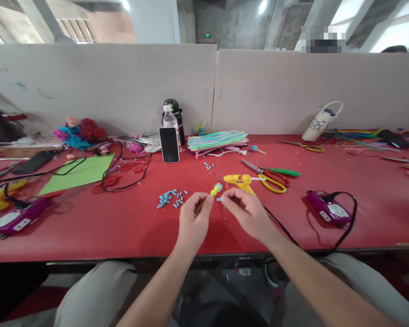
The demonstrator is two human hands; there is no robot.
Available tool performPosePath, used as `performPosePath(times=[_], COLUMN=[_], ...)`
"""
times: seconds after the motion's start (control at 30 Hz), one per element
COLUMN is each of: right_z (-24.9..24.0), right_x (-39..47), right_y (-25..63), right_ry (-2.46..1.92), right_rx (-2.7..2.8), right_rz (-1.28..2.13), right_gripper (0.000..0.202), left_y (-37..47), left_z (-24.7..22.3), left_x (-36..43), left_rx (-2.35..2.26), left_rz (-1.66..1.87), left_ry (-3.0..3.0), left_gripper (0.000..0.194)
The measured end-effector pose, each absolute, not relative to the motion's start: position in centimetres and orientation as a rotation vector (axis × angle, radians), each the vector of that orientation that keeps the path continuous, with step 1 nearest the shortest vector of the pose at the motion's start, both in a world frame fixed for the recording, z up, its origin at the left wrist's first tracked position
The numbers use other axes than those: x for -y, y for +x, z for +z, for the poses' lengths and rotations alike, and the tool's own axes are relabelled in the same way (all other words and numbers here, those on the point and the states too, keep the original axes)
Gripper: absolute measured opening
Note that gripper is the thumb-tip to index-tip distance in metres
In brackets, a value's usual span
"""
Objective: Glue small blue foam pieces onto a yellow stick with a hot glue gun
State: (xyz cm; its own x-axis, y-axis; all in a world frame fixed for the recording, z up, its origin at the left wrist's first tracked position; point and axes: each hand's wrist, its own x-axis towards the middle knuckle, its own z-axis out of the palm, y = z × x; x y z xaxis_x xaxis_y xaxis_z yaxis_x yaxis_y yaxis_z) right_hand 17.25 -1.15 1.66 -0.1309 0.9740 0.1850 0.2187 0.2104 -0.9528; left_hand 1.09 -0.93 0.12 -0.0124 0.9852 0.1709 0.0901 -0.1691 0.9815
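Observation:
My left hand pinches a thin stick topped with a small yellow and blue piece, tilted up to the right. Close beside it, my right hand holds a short light-blue piece between thumb and fingertip. The two hands are a small gap apart above the red table. Just behind my right hand lies a yellow glue gun with a clear glue stick in its back end. Loose short blue pieces are scattered left of my left hand.
Scissors with red and yellow handles and a green-handled tool lie right of the glue gun. Behind are a phone, bottles and a pipe cleaner bundle. Purple power strips sit at both sides, with black cords.

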Motion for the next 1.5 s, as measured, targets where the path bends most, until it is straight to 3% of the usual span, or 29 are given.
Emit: performPosePath(times=[0.33, 1.5], right_z=[2.08, 1.54], right_x=[0.99, 1.03], right_y=[17.82, 17.57], right_ry=[-1.195, -1.238], right_rx=[1.483, 1.48], right_rz=[0.861, 0.621], right_gripper=[0.022, 0.021], left_y=[0.83, 0.52], left_z=[0.16, 0.77], left_x=[1.13, 1.15], left_rx=[-1.312, -1.296], left_rz=[1.384, 1.37], left_ry=[1.684, 1.924], left_gripper=[0.016, 0.013])
